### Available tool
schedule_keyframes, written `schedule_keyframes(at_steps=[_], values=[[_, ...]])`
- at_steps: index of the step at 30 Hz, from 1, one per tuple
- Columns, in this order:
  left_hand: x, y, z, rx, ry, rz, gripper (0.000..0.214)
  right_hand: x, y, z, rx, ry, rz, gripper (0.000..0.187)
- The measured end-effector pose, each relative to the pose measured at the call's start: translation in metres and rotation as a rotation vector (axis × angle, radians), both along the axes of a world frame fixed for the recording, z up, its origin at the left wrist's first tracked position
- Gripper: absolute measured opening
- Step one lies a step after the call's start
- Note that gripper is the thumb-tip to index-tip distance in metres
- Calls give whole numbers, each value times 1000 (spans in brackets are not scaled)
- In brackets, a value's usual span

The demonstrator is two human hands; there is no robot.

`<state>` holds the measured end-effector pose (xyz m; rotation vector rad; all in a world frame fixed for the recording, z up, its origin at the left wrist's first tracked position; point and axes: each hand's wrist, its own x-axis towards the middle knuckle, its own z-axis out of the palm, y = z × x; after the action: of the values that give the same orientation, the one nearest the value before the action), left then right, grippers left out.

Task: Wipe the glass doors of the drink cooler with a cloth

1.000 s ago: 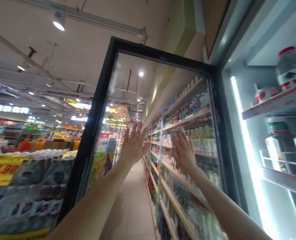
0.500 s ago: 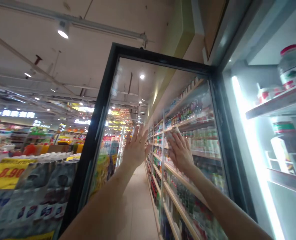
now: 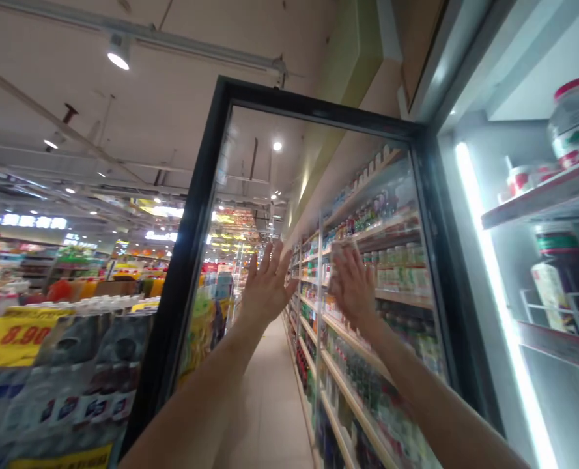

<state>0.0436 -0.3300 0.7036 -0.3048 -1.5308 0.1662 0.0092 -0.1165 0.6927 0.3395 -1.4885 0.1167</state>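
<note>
An opened cooler door with a black frame (image 3: 184, 241) and a clear glass pane (image 3: 254, 153) stands before me. My left hand (image 3: 264, 290) lies open on the glass, its fingers spread. To its right, my right hand (image 3: 357, 293) presses a whitish, crumpled cloth (image 3: 337, 264) against the pane. That hand is slightly smeared by motion, and its palm and much of the cloth are hidden. Both arms reach up from the bottom of the view.
On the right are the lit cooler's shelves (image 3: 538, 198) with a red-capped bottle (image 3: 575, 124) and a dark drink bottle (image 3: 563, 280). Stacked bottle packs (image 3: 74, 384) with a yellow price sign (image 3: 18, 335) stand at left. Bottled drinks and the aisle floor (image 3: 272, 397) show in the glass.
My right hand has shifted slightly right on the glass with the cloth, its fingers now more upright. My left hand stays in nearly the same place.
</note>
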Motion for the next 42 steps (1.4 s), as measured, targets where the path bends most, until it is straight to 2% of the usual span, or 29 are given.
schedule_keyframes(at_steps=[3,5,7,10,11,12,13,16,18,20,23,25,26,27,30,31,32,33,34,35,37,39,40,41,42], values=[[2,1,0,-2,-14,14,54,-9,46,7,-354,-31,-48,55],[2,2,0,-1,-13,15,54,-10,50,4,-423,-20,-54,56],[2,1,0,-2,1,10,54,-8,33,-5,-275,15,-41,54],[0,0,0,-3,19,7,54,-1,7,-22,115,47,-12,52],[0,0,0,1,21,6,53,0,8,-24,177,42,-10,52],[0,0,0,4,17,7,53,0,13,-24,168,29,-14,53],[0,0,0,4,8,9,54,-1,23,-22,87,11,-23,54],[3,2,0,0,-22,14,55,-7,54,-6,-313,-30,-43,56],[3,2,0,0,-28,7,56,-9,54,-1,-435,-21,-33,56],[3,2,0,-1,-15,-9,56,-6,36,-5,-321,11,-17,54],[2,1,1,-5,-13,-31,55,1,5,-24,74,35,-6,51],[2,1,1,1,-22,-38,55,2,9,-32,210,22,-10,50],[3,1,0,5,-29,-38,55,1,19,-33,179,6,-16,51],[4,1,0,6,-36,-36,55,-2,34,-32,78,-8,-23,52],[5,3,0,2,-46,-22,56,-13,79,-19,-391,-29,-27,56],[5,4,1,0,-47,-19,56,-15,86,-14,-513,-26,-21,56],[5,4,1,0,-46,-17,57,-16,85,-10,-575,-21,-13,56],[5,3,1,2,-45,-17,57,-16,79,-8,-572,-17,-8,56],[4,3,1,6,-46,-19,57,-14,67,-8,-505,-16,-6,55],[3,2,1,7,-47,-23,57,-11,51,-9,-388,-13,-5,54],[1,1,2,5,-46,-33,56,-5,22,-16,-62,-10,-5,51],[-1,-1,1,4,-39,-43,56,-1,11,-25,177,-10,-10,50],[-1,-1,0,5,-37,-45,56,-1,15,-29,203,-15,-19,51],[-2,-1,0,7,-38,-45,56,-1,25,-31,157,-22,-32,52],[-2,0,-1,10,-42,-43,56,-3,39,-31,50,-29,-46,53]])
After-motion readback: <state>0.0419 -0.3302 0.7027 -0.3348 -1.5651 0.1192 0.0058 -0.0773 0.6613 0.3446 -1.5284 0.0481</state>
